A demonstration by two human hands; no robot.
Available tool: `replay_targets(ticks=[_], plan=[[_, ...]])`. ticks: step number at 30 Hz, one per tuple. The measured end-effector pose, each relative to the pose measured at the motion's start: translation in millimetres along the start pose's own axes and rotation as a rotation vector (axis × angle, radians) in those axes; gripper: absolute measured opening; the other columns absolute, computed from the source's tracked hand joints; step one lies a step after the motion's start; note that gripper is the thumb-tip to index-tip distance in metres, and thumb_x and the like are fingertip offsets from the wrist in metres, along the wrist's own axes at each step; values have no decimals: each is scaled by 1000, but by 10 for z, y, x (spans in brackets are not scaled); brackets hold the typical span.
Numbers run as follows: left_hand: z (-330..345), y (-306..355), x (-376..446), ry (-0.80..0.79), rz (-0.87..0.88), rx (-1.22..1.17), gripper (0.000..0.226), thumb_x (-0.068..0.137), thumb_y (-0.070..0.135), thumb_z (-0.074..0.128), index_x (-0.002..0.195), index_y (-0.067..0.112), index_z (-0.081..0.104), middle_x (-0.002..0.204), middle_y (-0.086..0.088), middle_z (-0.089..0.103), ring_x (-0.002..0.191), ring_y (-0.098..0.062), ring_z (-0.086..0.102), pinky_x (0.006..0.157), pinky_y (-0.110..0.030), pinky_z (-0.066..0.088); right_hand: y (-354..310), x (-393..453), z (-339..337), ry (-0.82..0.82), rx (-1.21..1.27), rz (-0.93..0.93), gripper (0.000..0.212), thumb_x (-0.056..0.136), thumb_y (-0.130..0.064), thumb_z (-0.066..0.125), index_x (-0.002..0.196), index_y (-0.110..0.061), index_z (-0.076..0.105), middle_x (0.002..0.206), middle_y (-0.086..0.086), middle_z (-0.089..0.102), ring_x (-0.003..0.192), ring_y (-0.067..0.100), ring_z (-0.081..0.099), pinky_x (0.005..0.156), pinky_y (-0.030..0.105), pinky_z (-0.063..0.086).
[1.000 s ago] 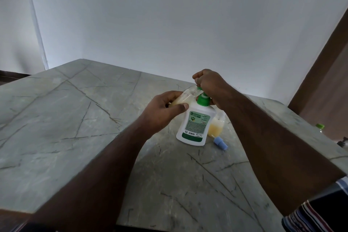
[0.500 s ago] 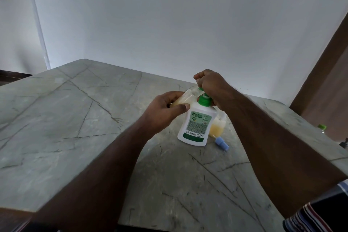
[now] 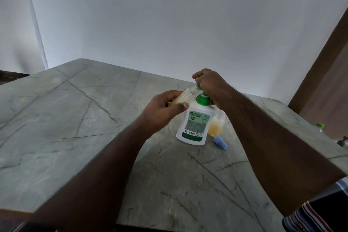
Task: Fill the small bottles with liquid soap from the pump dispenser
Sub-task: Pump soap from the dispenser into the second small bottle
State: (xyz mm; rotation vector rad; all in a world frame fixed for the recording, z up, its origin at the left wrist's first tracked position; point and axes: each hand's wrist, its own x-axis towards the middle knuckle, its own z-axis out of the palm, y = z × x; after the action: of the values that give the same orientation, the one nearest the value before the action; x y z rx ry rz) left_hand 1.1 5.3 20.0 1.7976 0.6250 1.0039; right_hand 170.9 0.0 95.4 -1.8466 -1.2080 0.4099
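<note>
Left hand [image 3: 162, 111] grips a small bottle [image 3: 180, 98], tilted, mouth at the spout beneath the right hand [image 3: 209, 84], whose curled fingers press the pump dispenser [image 3: 195, 124]. Slow strokes with the mouth snug should limit spills.

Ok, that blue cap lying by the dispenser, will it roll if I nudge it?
Probably. The blue cap looks cylindrical and lies on its side on the smooth stone table, so a sideways nudge could roll it. It looks small and likely light, so pinching beats pushing.

The left hand [image 3: 165, 111] holds a small bottle [image 3: 181, 98] tilted at the pump dispenser [image 3: 195, 124], whose green top the right hand [image 3: 209, 84] grips.
</note>
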Motion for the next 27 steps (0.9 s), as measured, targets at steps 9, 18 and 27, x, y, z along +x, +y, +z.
replay_targets(ticks=[9,18,27], plan=[[-7,11,-6,-7,-2,-5,21,96,20,65,115,28,68,107,-2,72,93,-18,67,77,-31,53,-57,-45,-38,-7,20,22,22,97,-13,46,113,-21,59,112,6,59,94,20,57,67,33,53],[2,26,-11,-7,-12,0,25,97,20,65,122,23,67,105,3,71,88,-9,65,71,-22,49,2,-25,-6,3,-25,-21,25,97,-10,46,115,-17,61,109,3,58,93,19,56,90,45,55],[-6,10,-2,1,-12,-13,21,96,20,66,113,32,67,105,2,72,90,-13,66,74,-27,53,-48,-21,-25,-5,16,16,23,96,-11,45,109,-22,60,114,7,60,103,25,60,81,44,57]])
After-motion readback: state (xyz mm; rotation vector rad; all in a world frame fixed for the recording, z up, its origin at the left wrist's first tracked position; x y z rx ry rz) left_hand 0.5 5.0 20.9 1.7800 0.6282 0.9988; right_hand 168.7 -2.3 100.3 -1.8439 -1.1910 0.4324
